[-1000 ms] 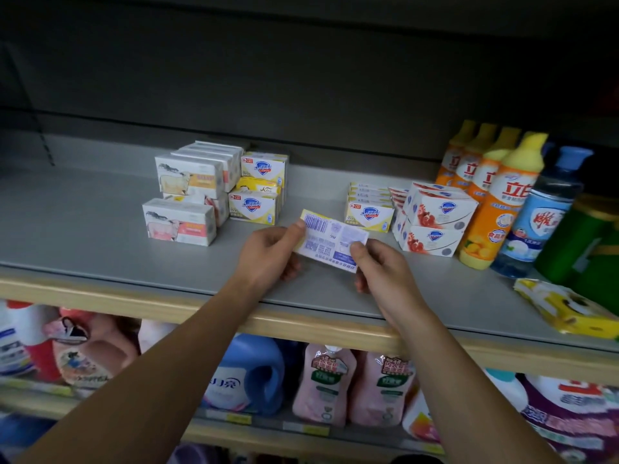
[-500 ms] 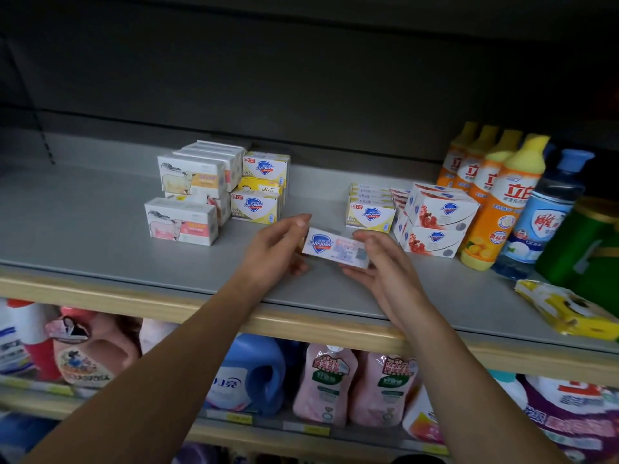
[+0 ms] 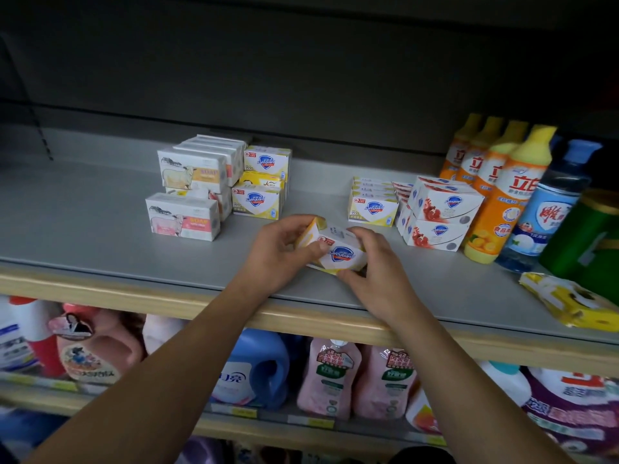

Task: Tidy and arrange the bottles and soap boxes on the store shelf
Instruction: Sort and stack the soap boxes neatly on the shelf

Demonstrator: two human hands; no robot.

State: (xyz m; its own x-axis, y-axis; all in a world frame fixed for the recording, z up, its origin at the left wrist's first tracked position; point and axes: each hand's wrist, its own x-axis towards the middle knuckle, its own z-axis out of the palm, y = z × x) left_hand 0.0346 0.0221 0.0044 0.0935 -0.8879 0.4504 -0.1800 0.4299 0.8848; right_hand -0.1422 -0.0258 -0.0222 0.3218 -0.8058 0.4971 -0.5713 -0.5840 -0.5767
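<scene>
Both hands (image 3: 330,254) grip a tilted soap box (image 3: 338,254) over the shelf (image 3: 100,236).

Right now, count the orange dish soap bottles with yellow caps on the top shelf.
4. They stand in one row at the right end of the shelf, running front to back: front, second, third, rear. More may be hidden behind them.

Grey store shelf (image 3: 83,236) with pale wood-coloured front edge. On it, left to right: stacked white sheep-print soap boxes (image 3: 187,195); stacked yellow-and-white Safeguard boxes (image 3: 259,190); a low row of Safeguard boxes (image 3: 373,204); stacked pomegranate-print boxes (image 3: 435,212); four orange detergent bottles (image 3: 499,195) in a row front to back; a clear blue-capped bottle (image 3: 549,209); a green container (image 3: 586,242); a yellow packet (image 3: 569,303) lying flat at the front edge.
</scene>
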